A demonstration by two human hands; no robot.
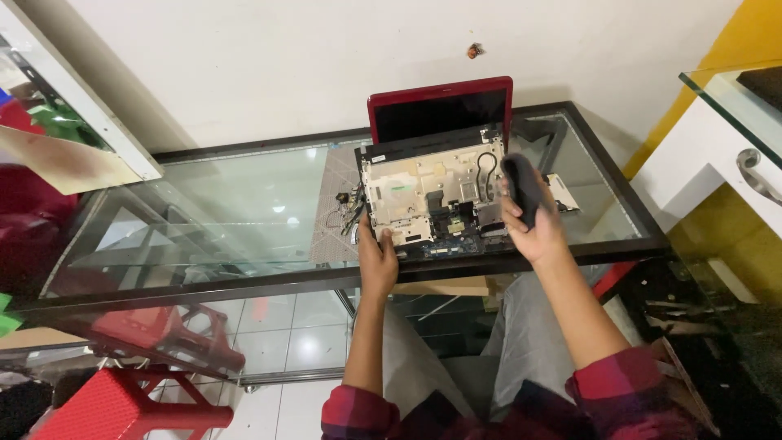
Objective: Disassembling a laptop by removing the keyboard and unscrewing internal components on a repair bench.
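An opened laptop (432, 200) lies on the glass tabletop (244, 204), a little right of the middle, with its red lid (440, 106) standing up at the far side against the wall. The top cover and keyboard are already off: the pale metal frame and the dark board with its cables lie bare. Just beside the laptop on the left there is a small bundle of loose wires or small parts (346, 208); I cannot tell exactly what they are. A flat pale part (564, 191) lies on the glass to the right of the laptop.

The left hand (377, 257) rests on the near left edge of the laptop, with the fingers closed on the frame. The right hand (538, 232) is lifted over the near right corner, and its grip is closed around a dark oblong tool (521, 187), perhaps a brush or a blower; it is blurred.

I judge the disassembly is well advanced, but the inner frame and board are still in the base. Red plastic stools (122, 403) stand on the floor at the near left.
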